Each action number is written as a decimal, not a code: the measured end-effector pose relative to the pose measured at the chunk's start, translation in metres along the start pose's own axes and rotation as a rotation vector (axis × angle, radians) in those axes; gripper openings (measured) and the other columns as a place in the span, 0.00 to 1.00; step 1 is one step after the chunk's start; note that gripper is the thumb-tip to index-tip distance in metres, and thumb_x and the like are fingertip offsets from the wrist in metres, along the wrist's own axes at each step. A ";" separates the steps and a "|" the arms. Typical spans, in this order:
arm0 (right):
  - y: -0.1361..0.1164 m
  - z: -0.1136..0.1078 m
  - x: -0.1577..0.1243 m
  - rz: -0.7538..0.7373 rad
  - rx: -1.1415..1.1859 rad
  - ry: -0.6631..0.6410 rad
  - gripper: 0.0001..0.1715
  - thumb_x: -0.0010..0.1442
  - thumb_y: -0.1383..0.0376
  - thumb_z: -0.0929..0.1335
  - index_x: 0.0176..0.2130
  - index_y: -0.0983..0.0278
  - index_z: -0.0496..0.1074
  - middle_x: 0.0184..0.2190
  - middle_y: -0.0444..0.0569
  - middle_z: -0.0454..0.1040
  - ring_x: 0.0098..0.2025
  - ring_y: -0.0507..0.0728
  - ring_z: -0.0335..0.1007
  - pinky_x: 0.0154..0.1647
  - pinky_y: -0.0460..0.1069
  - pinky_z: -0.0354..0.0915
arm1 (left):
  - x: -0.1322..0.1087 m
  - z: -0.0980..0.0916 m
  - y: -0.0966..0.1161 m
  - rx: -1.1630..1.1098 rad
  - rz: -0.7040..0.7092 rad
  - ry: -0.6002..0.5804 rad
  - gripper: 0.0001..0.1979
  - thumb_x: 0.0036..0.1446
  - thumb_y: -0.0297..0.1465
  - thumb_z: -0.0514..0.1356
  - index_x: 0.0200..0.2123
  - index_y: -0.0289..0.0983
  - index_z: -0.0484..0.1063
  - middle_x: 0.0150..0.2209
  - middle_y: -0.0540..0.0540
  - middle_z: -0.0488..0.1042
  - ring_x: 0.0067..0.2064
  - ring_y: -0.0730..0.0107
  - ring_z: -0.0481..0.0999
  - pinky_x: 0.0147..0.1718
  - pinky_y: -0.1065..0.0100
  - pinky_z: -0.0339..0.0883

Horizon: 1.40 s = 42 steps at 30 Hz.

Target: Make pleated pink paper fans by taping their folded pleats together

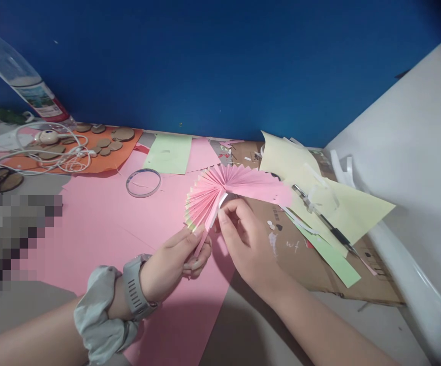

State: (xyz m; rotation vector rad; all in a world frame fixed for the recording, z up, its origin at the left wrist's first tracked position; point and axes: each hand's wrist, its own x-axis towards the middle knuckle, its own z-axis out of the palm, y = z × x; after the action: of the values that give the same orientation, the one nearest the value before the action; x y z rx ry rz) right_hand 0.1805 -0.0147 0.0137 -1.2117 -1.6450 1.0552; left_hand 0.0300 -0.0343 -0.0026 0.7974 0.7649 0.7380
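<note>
A pink pleated paper fan [238,179], with yellow-green along part of its rim, is spread in an arc in front of me. My left hand [177,256] is closed on its lower left end, thumb on top and fingers curled beneath. A narrow white strip [223,199] runs along the fan's lower edge, near the centre of the pleats. At that strip, my right hand [245,236] is closed with thumb and curled fingers pinched together; its fingertips are partly hidden. Large pink paper [167,315] lies under the left hand.
Cardboard [258,254] at right bears pale yellow paper [338,203], a pen [325,223] and a green strip [338,259]. A tape roll [143,183] lies left. Behind are green paper [170,152], cardboard discs [123,134], white cable [87,152] and a bottle [26,76].
</note>
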 end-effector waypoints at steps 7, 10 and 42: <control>-0.001 -0.003 0.001 0.001 -0.093 -0.053 0.06 0.62 0.64 0.60 0.32 0.61 0.59 0.28 0.43 0.65 0.29 0.51 0.64 0.29 0.46 0.62 | 0.000 0.002 -0.001 0.064 0.055 0.039 0.22 0.64 0.40 0.44 0.18 0.37 0.52 0.15 0.55 0.51 0.19 0.79 0.50 0.21 0.70 0.47; -0.001 -0.002 0.002 0.008 -0.047 -0.018 0.06 0.62 0.63 0.60 0.33 0.62 0.60 0.28 0.43 0.66 0.30 0.51 0.65 0.31 0.46 0.63 | 0.001 0.003 0.001 0.079 0.041 0.034 0.23 0.63 0.39 0.44 0.17 0.37 0.52 0.15 0.55 0.51 0.19 0.79 0.50 0.20 0.70 0.47; 0.002 -0.006 0.001 -0.054 -0.113 -0.341 0.10 0.64 0.64 0.58 0.30 0.61 0.57 0.24 0.39 0.59 0.26 0.49 0.57 0.30 0.45 0.57 | -0.007 -0.002 0.013 1.237 0.688 0.518 0.04 0.53 0.24 0.55 0.33 0.37 0.63 0.37 0.45 0.64 0.42 0.64 0.65 0.42 0.59 0.62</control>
State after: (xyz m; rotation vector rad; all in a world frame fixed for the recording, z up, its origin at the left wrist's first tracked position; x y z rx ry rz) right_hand 0.1862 -0.0122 0.0135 -1.0942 -2.0097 1.1980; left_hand 0.0214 -0.0326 0.0094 2.1017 1.4746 1.0857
